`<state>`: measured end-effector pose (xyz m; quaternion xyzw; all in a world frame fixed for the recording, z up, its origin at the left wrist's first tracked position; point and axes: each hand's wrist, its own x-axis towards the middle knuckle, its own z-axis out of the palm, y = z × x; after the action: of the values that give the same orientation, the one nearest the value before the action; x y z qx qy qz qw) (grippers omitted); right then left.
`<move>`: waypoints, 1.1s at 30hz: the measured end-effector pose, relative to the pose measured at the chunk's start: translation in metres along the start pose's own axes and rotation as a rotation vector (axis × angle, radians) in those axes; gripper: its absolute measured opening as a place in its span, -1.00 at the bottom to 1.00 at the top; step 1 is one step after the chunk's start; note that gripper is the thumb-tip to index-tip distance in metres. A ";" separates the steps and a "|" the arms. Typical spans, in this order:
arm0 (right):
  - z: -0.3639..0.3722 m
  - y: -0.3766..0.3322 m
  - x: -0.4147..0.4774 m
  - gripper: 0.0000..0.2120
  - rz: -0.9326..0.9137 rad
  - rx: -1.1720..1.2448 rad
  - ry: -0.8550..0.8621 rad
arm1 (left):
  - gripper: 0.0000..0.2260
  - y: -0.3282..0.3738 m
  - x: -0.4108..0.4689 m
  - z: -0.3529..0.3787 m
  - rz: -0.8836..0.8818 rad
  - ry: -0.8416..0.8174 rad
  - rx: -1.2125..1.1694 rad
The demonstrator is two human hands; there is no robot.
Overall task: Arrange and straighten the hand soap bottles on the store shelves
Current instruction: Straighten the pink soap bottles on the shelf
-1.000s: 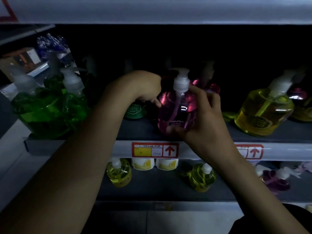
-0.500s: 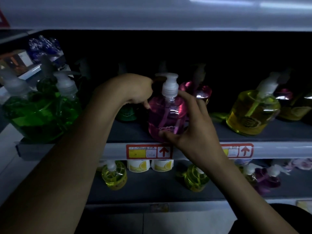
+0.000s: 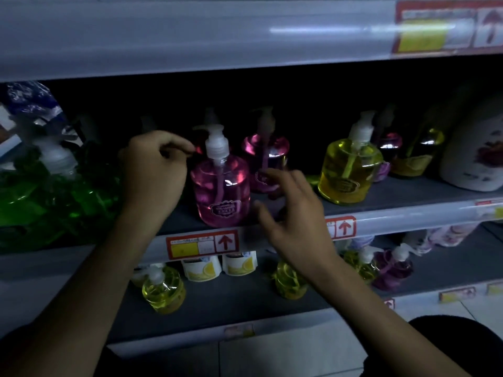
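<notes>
Head view of a dim store shelf (image 3: 402, 193): a pink hand soap bottle (image 3: 220, 191) stands upright at the shelf's front edge, centre of frame. The left hand (image 3: 155, 170), fingers curled, is just left of its pump; whether it grips anything is unclear. The right hand (image 3: 294, 213), fingers spread and blurred, hovers just right of the bottle.

One head-worn wide-angle camera looks forward and slightly down, close to the middle shelf (image 3: 381, 213).

Right hand (image 3: 294, 213) blurred; green bottles (image 3: 40, 202) cut off left.
</notes>
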<state>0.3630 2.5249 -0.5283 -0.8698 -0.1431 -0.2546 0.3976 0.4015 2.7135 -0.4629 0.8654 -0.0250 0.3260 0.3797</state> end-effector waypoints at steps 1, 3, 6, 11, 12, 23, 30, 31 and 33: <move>-0.010 0.004 -0.004 -0.66 -0.007 -0.013 0.019 | -0.78 0.004 -0.007 -0.003 0.097 0.067 0.032; -0.033 0.015 -0.012 -0.80 -0.008 -0.069 0.052 | -0.80 0.016 -0.021 -0.009 0.337 0.130 0.148; -0.069 0.033 -0.024 -0.86 0.061 -0.179 0.140 | -0.74 0.037 -0.056 -0.004 0.635 0.027 0.172; -0.133 0.068 -0.024 -0.89 0.283 -0.232 0.476 | -0.72 0.061 -0.095 0.041 0.778 -0.269 0.057; -0.145 0.075 -0.021 -0.89 0.344 -0.224 0.533 | -0.75 0.067 -0.097 0.052 0.737 -0.326 0.030; -0.150 0.108 0.040 -0.63 0.437 -0.092 0.347 | -0.49 0.114 -0.058 0.150 0.398 -0.462 -0.002; -0.125 0.116 0.085 -0.68 0.547 -0.247 0.355 | -0.41 0.118 -0.046 0.173 0.463 -0.358 0.322; -0.121 0.115 0.089 -0.68 0.572 -0.266 0.363 | -0.40 0.116 -0.048 0.173 0.457 -0.354 0.319; -0.116 0.116 0.092 -0.69 0.606 -0.269 0.376 | -0.39 0.113 -0.048 0.173 0.435 -0.339 0.315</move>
<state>0.4532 2.3665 -0.4847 -0.8552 0.2307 -0.2974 0.3563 0.4250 2.5065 -0.5049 0.9299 -0.2218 0.2505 0.1527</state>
